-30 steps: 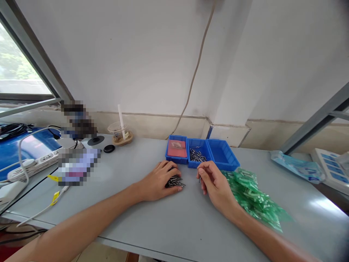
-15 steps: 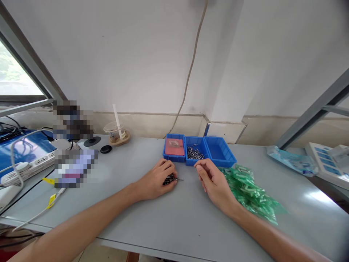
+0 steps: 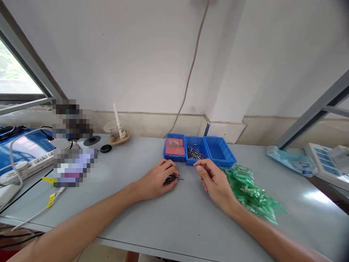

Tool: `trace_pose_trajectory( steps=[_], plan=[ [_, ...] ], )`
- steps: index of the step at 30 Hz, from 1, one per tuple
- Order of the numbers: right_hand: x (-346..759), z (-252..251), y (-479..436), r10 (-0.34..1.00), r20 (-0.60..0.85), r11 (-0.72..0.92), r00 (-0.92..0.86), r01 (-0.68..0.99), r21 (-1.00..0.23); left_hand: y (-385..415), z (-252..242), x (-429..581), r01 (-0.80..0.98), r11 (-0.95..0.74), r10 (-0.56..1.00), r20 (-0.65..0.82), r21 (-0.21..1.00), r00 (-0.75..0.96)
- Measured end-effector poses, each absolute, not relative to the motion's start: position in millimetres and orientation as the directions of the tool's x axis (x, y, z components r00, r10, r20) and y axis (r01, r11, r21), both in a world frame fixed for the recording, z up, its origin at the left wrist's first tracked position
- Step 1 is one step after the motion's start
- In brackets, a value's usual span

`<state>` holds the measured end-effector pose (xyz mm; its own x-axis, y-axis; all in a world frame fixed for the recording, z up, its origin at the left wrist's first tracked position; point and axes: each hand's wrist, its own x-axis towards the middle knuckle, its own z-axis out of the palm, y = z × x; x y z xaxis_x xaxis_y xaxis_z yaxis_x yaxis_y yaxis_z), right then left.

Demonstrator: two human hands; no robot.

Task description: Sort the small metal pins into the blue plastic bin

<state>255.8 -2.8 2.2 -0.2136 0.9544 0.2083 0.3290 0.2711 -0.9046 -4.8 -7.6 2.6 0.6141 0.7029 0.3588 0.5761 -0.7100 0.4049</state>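
Observation:
My left hand (image 3: 160,179) rests on the grey table, its fingers curled round a bunch of thin metal pins (image 3: 170,178), dark and silver, perhaps rivets. One pin pokes out to the right past the fingertips. My right hand (image 3: 214,180) hovers just in front of the blue bins, thumb and fingers pinched together; whatever is between the tips is too small to make out. Behind it, the middle blue bin (image 3: 198,140) holds a heap of similar metal pins (image 3: 194,153).
A blue bin (image 3: 166,158) with a red flat packet (image 3: 175,146) stands left, another blue bin (image 3: 220,151) right. Green plastic bags (image 3: 252,193) lie beside my right forearm. A cup with a white straw (image 3: 114,128), a black disc (image 3: 106,149) and a power strip (image 3: 40,160) sit leftward.

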Motion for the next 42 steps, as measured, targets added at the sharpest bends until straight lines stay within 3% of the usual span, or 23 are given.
trace_pose_trajectory(
  steps=[9,21,37,42],
  plan=[
    [255.4,-1.7,-1.9,0.950,0.207,0.265,-0.234,0.250,-0.931,-6.5,0.9,-4.7,0.576,-0.716,0.698,0.371,0.394,0.613],
    [254.4,2.2,-1.5,0.948,0.238,0.292,-0.209,0.282,-0.914,-6.1,0.5,-5.2,0.547,-0.697,0.711,0.350,0.463,0.610],
    [256.7,4.4,-2.9,0.950,0.220,0.288,-0.221,0.353,-0.890,-4.2,-4.2,-4.3,0.583,-0.691,0.723,0.386,0.428,0.573],
    [255.7,1.6,-2.7,0.955,0.196,0.257,-0.222,0.294,-0.921,-4.3,-5.1,-4.5,0.598,-0.674,0.738,0.381,0.433,0.556]
  ],
)
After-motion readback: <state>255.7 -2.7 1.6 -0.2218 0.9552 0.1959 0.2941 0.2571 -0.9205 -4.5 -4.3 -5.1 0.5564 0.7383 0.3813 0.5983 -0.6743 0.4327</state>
